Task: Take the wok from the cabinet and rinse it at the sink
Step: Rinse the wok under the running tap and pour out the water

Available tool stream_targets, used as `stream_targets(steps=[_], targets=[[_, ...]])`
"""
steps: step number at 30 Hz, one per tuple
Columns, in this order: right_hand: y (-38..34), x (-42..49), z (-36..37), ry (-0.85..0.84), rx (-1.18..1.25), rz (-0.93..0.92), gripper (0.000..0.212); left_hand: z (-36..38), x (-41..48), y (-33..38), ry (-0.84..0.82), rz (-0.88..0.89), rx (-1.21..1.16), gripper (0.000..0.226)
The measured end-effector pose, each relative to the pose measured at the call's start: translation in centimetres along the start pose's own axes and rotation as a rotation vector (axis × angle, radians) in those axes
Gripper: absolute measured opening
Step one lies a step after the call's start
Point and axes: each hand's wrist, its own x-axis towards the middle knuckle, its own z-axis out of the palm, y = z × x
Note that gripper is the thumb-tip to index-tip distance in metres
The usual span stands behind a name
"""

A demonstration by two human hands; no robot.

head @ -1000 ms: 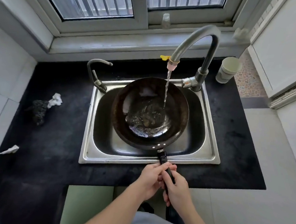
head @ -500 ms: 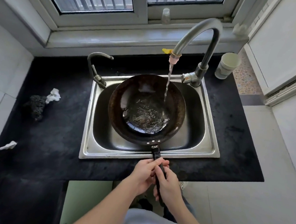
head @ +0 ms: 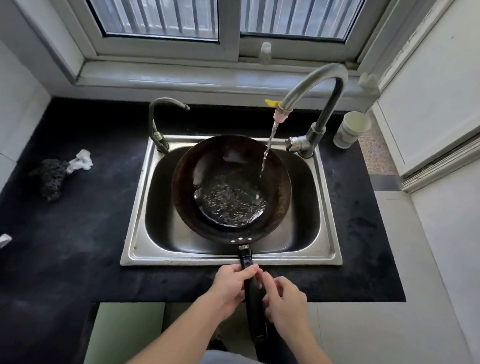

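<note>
looking down, we see the black countertop (head: 76, 228) with the steel sink (head: 326, 215) set in it. the wok (head: 275, 220) lies within the sink basin, and water pools in its bottom. the tap (head: 323, 83) pours a stream (head: 267, 149) onto the wok's right inner wall. our left hand (head: 231, 286) and right hand (head: 286, 304) both curl round the black handle (head: 254, 301) over the near rim, the left nearer the wok. a cup (head: 351, 129) stands beside the tap.
</note>
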Motion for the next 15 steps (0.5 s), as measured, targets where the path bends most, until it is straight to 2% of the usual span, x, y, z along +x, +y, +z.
stream_targets(steps=[5,9,15], targets=[[-1.3,3.9,-4.7,0.114,-0.140,-0.118,0.024,0.6,-0.1,-0.1,0.023,-0.018,-0.087,0.017],[-4.5,8.4,-7.8,0.076,-0.271,-0.274,0.011,1.2,-0.2,-0.4,0.071,-0.035,-0.147,0.010],[-8.5,14.7,-11.6,0.041,-0.355,-0.418,0.018,2.7,-0.4,-0.8,0.173,0.002,-0.229,0.012]])
